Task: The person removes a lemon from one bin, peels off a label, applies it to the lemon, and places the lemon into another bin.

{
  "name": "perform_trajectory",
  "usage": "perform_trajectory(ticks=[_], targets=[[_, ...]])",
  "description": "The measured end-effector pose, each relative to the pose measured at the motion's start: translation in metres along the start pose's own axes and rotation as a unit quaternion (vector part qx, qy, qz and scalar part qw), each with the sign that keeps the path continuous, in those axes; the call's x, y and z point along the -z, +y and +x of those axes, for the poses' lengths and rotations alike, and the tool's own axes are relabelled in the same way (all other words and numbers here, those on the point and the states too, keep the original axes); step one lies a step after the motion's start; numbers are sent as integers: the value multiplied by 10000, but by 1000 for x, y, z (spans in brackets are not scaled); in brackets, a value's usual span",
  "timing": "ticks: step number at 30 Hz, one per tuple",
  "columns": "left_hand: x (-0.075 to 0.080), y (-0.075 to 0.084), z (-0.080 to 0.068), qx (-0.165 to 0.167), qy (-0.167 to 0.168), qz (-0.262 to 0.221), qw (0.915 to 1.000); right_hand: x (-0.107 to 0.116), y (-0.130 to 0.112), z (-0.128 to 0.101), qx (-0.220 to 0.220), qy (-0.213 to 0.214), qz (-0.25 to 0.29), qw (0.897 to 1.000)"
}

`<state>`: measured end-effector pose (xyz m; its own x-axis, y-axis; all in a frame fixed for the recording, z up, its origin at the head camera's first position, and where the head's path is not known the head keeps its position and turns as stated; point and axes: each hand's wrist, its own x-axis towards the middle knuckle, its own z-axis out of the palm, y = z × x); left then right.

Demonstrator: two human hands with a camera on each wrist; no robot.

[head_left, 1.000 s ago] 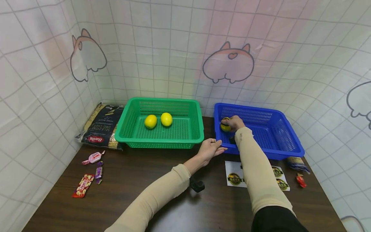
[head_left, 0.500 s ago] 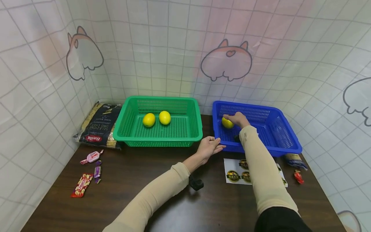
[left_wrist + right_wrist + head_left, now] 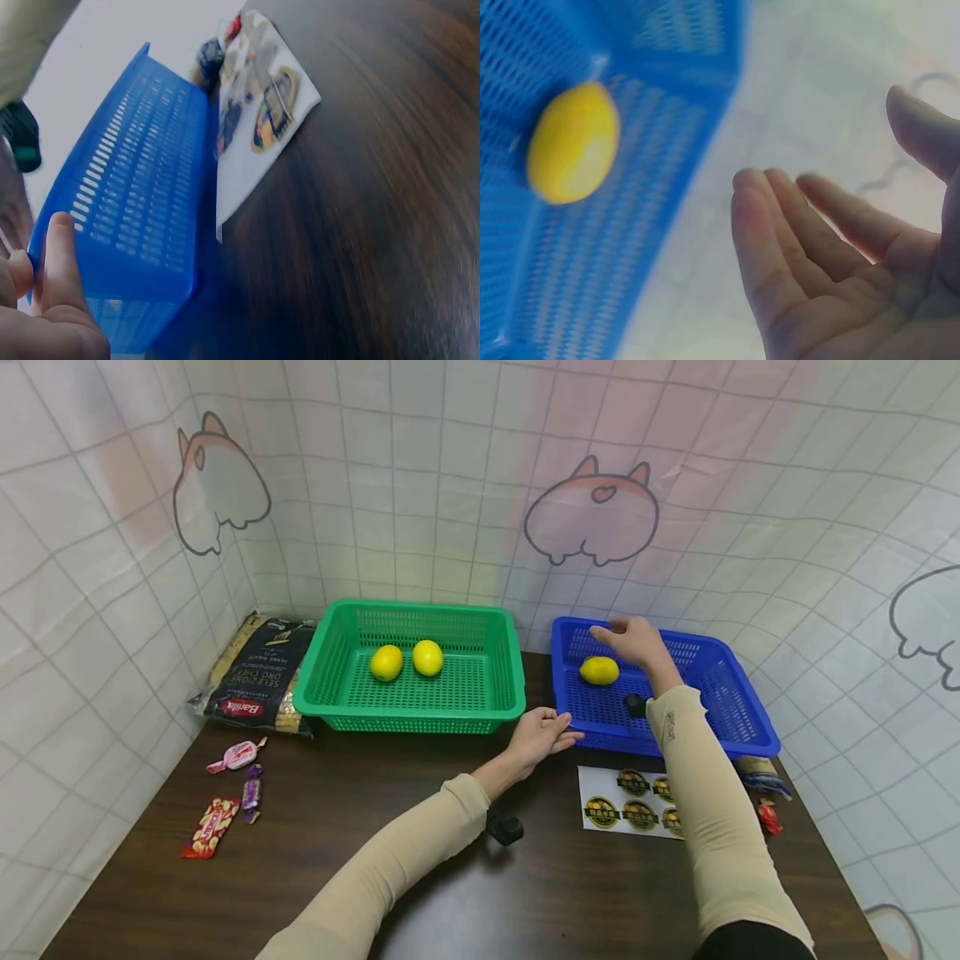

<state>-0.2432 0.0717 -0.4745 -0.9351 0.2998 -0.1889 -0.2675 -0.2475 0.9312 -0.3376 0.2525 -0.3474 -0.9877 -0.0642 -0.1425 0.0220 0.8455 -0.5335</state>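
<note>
A lemon (image 3: 599, 671) lies in the left part of the blue basket (image 3: 675, 747). Above that basket my right hand (image 3: 636, 642) is raised, apart from the lemon; in the right wrist view its fingers (image 3: 761, 247) are spread from the thumb and hold nothing. My left hand (image 3: 536, 742) pinches the blue basket's near left corner, with the rim between thumb and finger in the left wrist view. To the left stands a green basket (image 3: 408, 712) with two more lemons, one left (image 3: 386, 663) and one right (image 3: 427, 657), side by side.
A pasta bag (image 3: 258, 672) leans beside the green basket. Wrapped sweets, one pink (image 3: 237, 756) and one purple (image 3: 252, 794), lie near a red packet (image 3: 212, 828). A sticker sheet (image 3: 592, 781) lies before the blue basket; a red sweet (image 3: 768, 816) is at right.
My right hand has let go of the lemon in the blue basket and risen up and away from it. The left hand has stayed at the basket's corner.
</note>
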Motion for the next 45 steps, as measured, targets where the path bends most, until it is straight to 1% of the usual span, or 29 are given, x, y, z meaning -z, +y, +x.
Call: perform_trajectory(ticks=[4,7,8,12,17,21,25,28,33,37,40,43,45], targets=[[5,-3,-3,-172,-18,401,9990,-2,-11,-21,652,129,202,9976],[11,-6,-8,-291,-137,657,9973,-9,-18,-39,972,204,298,9946],[13,-7,-10,-338,-208,732,9965,-12,-19,-45,1072,247,327,9934],[20,-8,-22,-358,-548,1137,9914,-25,-24,-68,1410,292,528,9882],[30,-7,-35,-473,-976,1683,9797,-48,-26,-94,1706,118,824,9818],[40,-7,-46,-658,-1139,2185,9669,-70,-23,-109,1793,-47,932,9794],[51,-9,-56,-810,-1251,2603,9540,-93,-16,-117,1830,-179,926,9786],[58,-9,-64,-812,-1421,2881,9435,-109,-10,-120,1772,-318,980,9788],[70,-10,-74,-739,-1722,3339,9238,-130,0,-124,1586,-554,1217,9783],[83,-11,-82,-729,-1824,3616,9114,-141,2,-126,1529,-790,1446,9744],[90,-8,-88,-723,-1924,3756,9037,-144,2,-128,1475,-910,1593,9719],[94,1,-94,-783,-2044,3842,8969,-144,0,-126,1465,-906,1713,9700],[96,10,-96,-885,-2123,3950,8894,-142,-3,-123,1484,-891,1794,9684]])
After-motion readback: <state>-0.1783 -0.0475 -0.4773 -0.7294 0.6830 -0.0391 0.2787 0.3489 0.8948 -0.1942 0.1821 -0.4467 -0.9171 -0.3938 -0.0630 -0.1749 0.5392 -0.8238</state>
